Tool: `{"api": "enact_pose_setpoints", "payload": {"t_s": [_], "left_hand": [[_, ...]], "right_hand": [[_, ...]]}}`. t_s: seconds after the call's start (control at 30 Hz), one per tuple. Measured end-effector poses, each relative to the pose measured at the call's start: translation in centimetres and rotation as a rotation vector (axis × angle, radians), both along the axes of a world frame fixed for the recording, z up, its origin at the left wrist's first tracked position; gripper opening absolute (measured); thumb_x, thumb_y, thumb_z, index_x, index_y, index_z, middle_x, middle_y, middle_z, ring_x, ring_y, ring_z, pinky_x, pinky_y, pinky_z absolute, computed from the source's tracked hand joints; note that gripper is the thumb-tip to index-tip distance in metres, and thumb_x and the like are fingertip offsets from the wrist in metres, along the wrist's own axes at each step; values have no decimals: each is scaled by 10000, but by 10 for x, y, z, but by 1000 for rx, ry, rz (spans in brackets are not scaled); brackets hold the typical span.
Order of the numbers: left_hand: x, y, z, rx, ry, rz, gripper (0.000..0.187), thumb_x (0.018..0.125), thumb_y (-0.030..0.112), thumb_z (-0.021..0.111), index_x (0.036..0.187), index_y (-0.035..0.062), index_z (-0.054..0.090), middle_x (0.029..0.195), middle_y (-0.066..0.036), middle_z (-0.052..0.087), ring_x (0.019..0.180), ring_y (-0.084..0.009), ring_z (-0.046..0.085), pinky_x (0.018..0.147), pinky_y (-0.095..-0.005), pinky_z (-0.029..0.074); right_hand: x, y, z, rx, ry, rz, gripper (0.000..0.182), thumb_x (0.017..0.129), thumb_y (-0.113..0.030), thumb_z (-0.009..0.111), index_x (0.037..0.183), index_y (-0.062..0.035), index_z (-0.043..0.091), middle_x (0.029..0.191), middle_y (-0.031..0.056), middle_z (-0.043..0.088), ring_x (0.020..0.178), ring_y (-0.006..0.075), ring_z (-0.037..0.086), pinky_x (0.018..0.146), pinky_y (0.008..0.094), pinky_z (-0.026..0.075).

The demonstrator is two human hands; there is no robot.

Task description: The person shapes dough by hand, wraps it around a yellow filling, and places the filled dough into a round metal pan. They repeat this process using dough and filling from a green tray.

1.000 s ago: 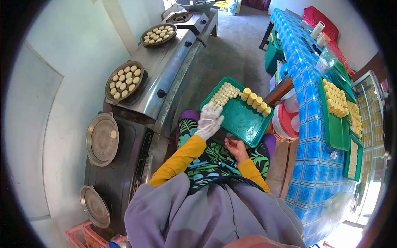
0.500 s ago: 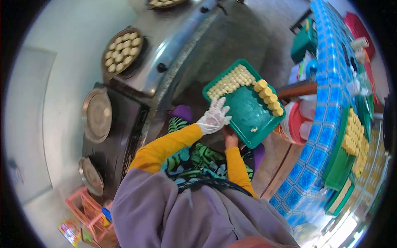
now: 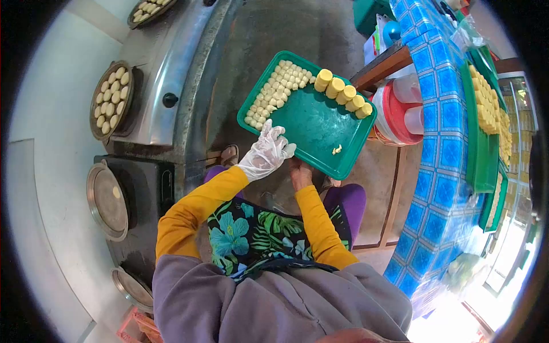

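A green tray is held out in front of me, tilted in view. Rows of small pale dough balls cover its left part. Several short yellow cylinders lie in a row along the far right side, and a small yellow scrap sits near the near right corner. My left hand, in a clear plastic glove, is at the near left rim with its fingers curled over it beside the dough balls. My bare right hand grips the near edge from below; its fingertips are hidden under the tray.
To the left, a pan of dough pieces sits on a metal stove, with a round metal pan nearer. On the right, a blue-checked table carries green trays of yellow pieces. A red-lidded bucket stands beside it.
My view has shifted, so the stove and table sit further left in it. The tray appears turned and further left. My left hand's fingers look more curled at the rim; my right hand stays under the edge.
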State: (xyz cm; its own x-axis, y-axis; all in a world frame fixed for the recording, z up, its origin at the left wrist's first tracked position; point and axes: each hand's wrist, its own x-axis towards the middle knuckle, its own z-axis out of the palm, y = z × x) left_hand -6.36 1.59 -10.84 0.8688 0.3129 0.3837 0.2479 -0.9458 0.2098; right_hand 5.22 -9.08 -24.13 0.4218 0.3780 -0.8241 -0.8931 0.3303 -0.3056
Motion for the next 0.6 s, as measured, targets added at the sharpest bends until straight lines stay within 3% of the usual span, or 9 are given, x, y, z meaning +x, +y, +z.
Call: {"api": "enact_pose_setpoints", "payload": {"t_s": [0.17,0.27,0.33,0.37,0.43,0.5,0.57,0.6], "left_hand": [[-13,-41,-9,87,24,10,120,832,196,719,933,150,673,873,-67,613,1080,-343,552,1066,-649,334],[-28,-80,-12,99,50,70,67,851,207,698,873,168,650,881,-61,606,1099,-347,538,1070,-644,324],[-45,-109,-7,103,85,100,22,880,218,661,875,197,657,869,-52,595,1110,-352,534,1077,-640,306],[-45,-114,-11,118,82,110,22,880,218,661,875,197,657,869,-52,595,1110,-352,534,1077,-640,306],[-58,-140,-12,-39,75,114,40,888,213,645,927,208,654,872,-53,594,1117,-349,534,1083,-635,294],[-69,-161,-5,-19,145,144,69,900,219,609,953,216,654,876,-54,600,1134,-352,532,1086,-646,272],[-76,-176,8,-17,271,97,148,917,235,553,1007,163,646,887,-121,615,1119,-379,550,1061,-685,283],[-74,-175,-7,28,259,110,146,917,249,537,983,169,640,897,-126,618,1121,-388,548,1063,-690,268]], "right_hand": [[-6,-31,-32,59,-20,65,241,960,-181,619,1188,-120,568,1133,81,652,1004,266,638,845,422,578],[-20,-74,-53,70,-163,170,248,941,-189,638,1154,-65,608,1162,139,662,1040,298,652,876,463,583],[-32,-112,-79,41,-470,492,289,960,-135,579,1247,-103,567,1222,74,614,1132,272,577,911,400,549],[-34,-119,-85,33,-507,541,289,960,-139,577,1246,-99,569,1222,80,615,1131,276,580,912,404,548],[-43,-135,-88,11,-435,571,290,960,-146,572,1245,-91,573,1223,90,618,1128,283,585,914,411,547],[-49,-147,-90,-2,-371,584,293,960,-154,567,1244,-83,577,1225,101,621,1125,290,591,916,418,545],[-54,-151,-94,12,-347,593,296,959,-161,562,1242,-75,581,1226,111,624,1122,297,597,918,426,544],[-50,-145,-102,35,-368,593,298,959,-165,560,1242,-71,583,1227,117,625,1121,300,600,919,429,543]]}}
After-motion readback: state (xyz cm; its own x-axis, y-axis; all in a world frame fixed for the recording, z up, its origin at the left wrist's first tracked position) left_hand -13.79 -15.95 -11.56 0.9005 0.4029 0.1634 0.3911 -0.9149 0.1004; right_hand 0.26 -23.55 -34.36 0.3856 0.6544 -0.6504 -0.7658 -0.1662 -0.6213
